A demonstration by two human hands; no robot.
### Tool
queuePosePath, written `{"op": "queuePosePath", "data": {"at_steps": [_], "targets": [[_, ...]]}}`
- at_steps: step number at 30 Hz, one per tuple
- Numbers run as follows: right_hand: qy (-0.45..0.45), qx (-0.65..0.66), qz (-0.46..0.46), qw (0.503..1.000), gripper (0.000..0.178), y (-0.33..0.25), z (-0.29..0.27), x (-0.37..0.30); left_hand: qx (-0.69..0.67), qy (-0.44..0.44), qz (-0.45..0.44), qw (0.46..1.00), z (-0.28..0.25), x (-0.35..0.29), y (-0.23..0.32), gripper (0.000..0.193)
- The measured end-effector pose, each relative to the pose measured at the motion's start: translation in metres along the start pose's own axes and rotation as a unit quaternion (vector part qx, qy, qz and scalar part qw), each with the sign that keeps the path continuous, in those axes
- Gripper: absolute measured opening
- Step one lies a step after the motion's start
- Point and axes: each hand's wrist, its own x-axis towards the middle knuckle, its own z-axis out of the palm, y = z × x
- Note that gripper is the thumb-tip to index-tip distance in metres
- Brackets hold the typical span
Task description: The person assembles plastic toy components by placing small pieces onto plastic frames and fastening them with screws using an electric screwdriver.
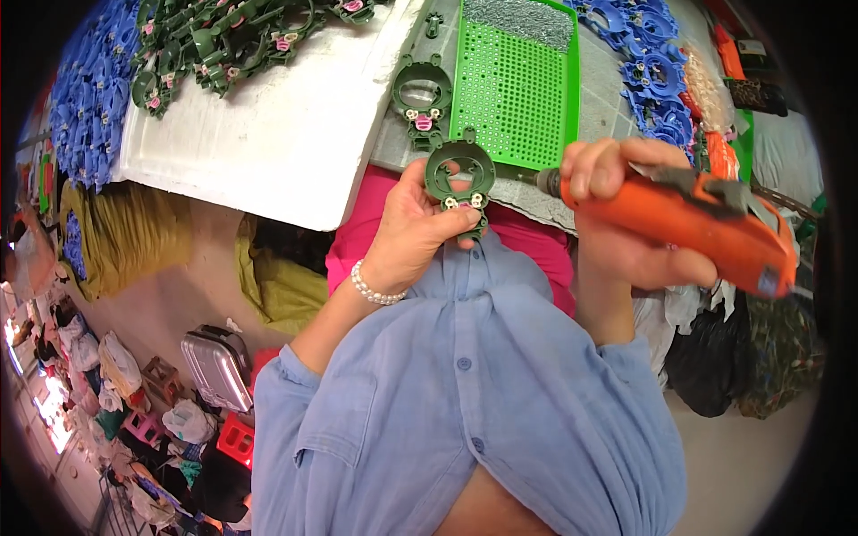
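Note:
My left hand [413, 221] is closed round a dark green plastic ring-shaped part [438, 167], with small pink and cream pieces at its lower end. My right hand [617, 205] grips an orange electric screwdriver [688, 223], whose bit points left, close to the near edge of a green perforated tray [511, 98]. Small silvery screws [523, 22] lie heaped at the tray's far end. A second green ring part [424, 87] rests left of the tray, and beyond it a tiny dark green piece [433, 25].
A white board [259, 147] bears a pile of green parts [223, 45]. Blue parts are stacked at the far left [89, 98] and right of the tray [657, 71]. Yellow sacks [143, 232], a silver suitcase [217, 368] and a red stool [236, 439] stand lower left; a black bag [710, 362] sits right.

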Motion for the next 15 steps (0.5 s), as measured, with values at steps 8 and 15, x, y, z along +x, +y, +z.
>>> {"op": "queuePosePath", "data": {"at_steps": [8,15], "targets": [[-0.056,-0.003,0.049,0.997,0.097,-0.002,0.019,-0.009,-0.018,0.004,0.023,1.0,0.006,0.0,-0.003,0.044],[-0.009,-0.012,0.087,0.996,0.098,0.006,0.027,-0.017,-0.017,0.016,0.034,0.999,0.008,-0.003,0.0,0.044]]}}
